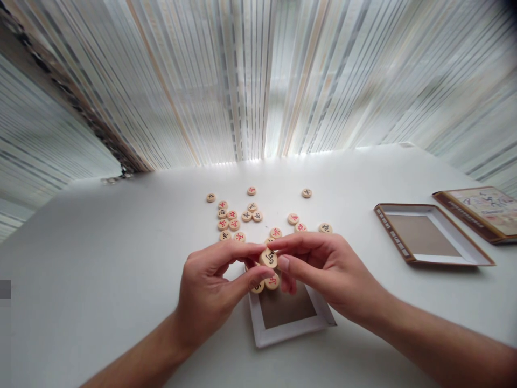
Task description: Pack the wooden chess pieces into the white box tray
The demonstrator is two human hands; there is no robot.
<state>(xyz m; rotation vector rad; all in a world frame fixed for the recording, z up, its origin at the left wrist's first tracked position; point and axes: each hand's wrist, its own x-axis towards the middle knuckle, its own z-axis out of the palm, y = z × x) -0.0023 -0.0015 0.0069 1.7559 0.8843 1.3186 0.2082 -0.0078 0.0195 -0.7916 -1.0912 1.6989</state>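
Observation:
A round wooden xiangqi piece (269, 258) with a black character is raised above an open shallow box (294, 327). My left hand (218, 280) pinches it from the left with thumb and index finger. From the right, the closed fingertips of my right hand (323, 264) are on the same piece. Just below the fingers, a red-marked piece (272, 282) and a black-marked piece (257, 286) show at the box's far end. My hands partly hide that end and the pieces behind it.
Several loose xiangqi pieces (235, 224) lie beyond my hands on the white table (121, 269). At the right, an empty-looking box part (452, 258) sits beside a printed box lid (488, 210). A striped curtain (250, 81) hangs along the table's far edge.

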